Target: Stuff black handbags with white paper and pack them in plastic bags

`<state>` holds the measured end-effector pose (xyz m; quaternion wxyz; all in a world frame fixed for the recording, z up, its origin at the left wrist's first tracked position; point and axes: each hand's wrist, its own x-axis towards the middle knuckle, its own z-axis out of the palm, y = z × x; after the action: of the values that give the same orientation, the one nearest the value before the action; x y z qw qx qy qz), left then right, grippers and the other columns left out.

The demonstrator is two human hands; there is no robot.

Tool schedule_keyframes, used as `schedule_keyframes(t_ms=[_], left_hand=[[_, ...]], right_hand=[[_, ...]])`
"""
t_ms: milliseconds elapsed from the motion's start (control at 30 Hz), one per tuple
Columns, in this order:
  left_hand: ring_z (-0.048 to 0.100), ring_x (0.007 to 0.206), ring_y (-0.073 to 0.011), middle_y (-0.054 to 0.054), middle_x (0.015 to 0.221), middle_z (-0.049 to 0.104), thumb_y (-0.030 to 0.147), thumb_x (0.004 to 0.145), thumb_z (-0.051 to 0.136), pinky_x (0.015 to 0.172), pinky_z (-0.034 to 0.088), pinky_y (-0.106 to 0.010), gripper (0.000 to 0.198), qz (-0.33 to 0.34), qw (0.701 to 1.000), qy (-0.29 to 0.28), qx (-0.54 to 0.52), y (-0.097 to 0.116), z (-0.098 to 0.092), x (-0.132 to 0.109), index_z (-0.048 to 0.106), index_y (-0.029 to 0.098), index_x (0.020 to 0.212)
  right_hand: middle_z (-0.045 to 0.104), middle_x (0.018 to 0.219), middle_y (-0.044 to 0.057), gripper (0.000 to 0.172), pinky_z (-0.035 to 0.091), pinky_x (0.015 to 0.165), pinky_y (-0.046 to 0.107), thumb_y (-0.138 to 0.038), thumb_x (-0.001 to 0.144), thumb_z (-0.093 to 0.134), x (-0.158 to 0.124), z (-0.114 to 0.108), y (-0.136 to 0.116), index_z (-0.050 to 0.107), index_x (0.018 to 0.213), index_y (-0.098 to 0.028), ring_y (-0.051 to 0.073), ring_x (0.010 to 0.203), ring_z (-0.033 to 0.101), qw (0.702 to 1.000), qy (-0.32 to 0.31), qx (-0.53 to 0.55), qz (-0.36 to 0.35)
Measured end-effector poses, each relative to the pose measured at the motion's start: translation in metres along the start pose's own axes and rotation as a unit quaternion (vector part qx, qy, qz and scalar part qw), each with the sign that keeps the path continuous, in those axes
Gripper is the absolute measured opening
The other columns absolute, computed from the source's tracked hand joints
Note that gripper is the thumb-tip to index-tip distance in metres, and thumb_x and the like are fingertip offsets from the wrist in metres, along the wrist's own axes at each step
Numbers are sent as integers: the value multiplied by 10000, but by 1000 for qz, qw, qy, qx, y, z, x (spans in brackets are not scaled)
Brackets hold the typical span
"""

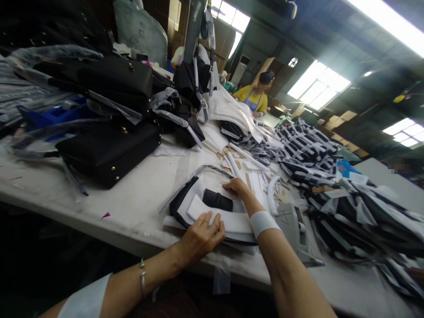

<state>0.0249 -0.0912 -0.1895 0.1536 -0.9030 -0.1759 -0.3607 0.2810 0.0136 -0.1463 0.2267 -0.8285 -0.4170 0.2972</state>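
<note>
A black handbag lies on its side at the front edge of the worktable, with white padding over its upper face. Across it runs a curved white foam strip. My left hand is at the near edge of this strip, its fingers bent over it and pressed on it; the thumb is hidden. Farther back, my right hand reaches over the bag, fingers curled together at its far side; what they hold is hidden. Between the hands a black rolled piece rests on the padding. The bag's plastic-wrapped handle points away from me.
Finished-looking black bags are stacked at the left of the table. Loose white strips lie behind my right hand. A grey tape dispenser-like object stands beside my right forearm. Piled black-and-white pieces fill the right. A person works farther back.
</note>
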Motion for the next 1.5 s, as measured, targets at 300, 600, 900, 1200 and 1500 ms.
schedule_keyframes(t_ms=[300, 600, 900, 1200, 1500], left_hand=[[671, 1096, -265, -108, 1230, 678, 199, 985, 470, 942, 526, -400, 222, 1, 1000, -6, 0, -4, -8, 4, 608, 165, 1154], [652, 1142, -284, -116, 1276, 664, 190, 988, 455, 989, 503, -421, 277, 28, 999, -32, -2, -7, -11, 2, 602, 137, 1216], [598, 1232, -256, -128, 1364, 611, 184, 1002, 418, 1050, 462, -412, 450, 23, 997, -61, -42, -10, -14, -1, 453, 164, 1451], [605, 1217, -279, -135, 1395, 587, 166, 964, 472, 1031, 478, -431, 497, 50, 992, -107, -51, -14, -18, -1, 472, 242, 1455], [605, 1210, -267, -122, 1392, 587, 146, 954, 483, 1036, 476, -422, 537, 55, 990, -121, -46, -15, -20, 2, 442, 265, 1476]], right_hand=[[724, 798, 27, 375, 551, 716, 295, -409, 555, 839, -70, -28, 5, 629, 773, -189, 172, 740, 678, 971, -37, 227, -58], [767, 846, 44, 154, 534, 801, 369, -361, 829, 706, -171, -19, 36, 763, 856, -220, 232, 822, 700, 953, 103, 40, -282], [715, 1156, 84, 309, 451, 1045, 497, -105, 902, 562, -219, 3, 53, 665, 1177, -201, 262, 1142, 617, 833, 163, -201, -488], [743, 1067, 69, 289, 517, 971, 425, -176, 885, 680, -277, 25, 105, 654, 1172, -197, 221, 1054, 658, 813, 165, -171, -532], [749, 1109, 71, 321, 479, 1064, 467, -63, 949, 474, -268, 66, 118, 669, 1163, -202, 218, 1153, 648, 814, 207, -153, -521]])
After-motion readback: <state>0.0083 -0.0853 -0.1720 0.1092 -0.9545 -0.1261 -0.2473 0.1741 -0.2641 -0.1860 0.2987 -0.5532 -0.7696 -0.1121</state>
